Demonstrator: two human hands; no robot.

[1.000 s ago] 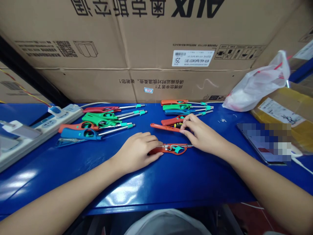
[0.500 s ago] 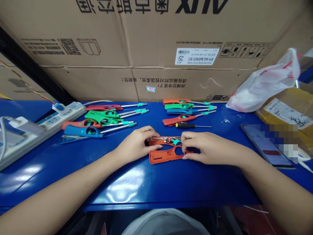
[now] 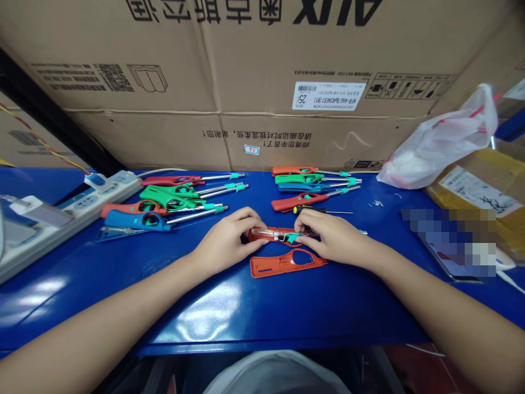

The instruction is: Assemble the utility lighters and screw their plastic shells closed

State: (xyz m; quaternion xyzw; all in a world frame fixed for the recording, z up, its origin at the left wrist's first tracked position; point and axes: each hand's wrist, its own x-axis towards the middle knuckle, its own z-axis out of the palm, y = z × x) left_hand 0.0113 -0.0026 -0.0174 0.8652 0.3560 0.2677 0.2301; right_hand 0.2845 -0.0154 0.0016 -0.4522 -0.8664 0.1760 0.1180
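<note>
— What is being held on the left?
— The pile of lighters point(image 3: 164, 203) at the far left is being left alone. The left end of the lighter point(image 3: 270, 235), lying open on the desk point(image 3: 262, 317), is being pinched by the left hand point(image 3: 227, 241), with fingers and thumb closed on it.
— And what is being changed?
— The cover point(image 3: 287, 262), gripped by the right hand half a second ago, is now being left flat on the desk, just in front of the lighter. The right hand point(image 3: 334, 238) is being set on the lighter instead, its bent fingertips closing on the inner parts by the teal trigger.
— What is being shown by that?
— Judging by it, attention is being given to the insides, not the cover. The screwdriver point(image 3: 305, 210) is lying unused just behind the right hand.
</note>
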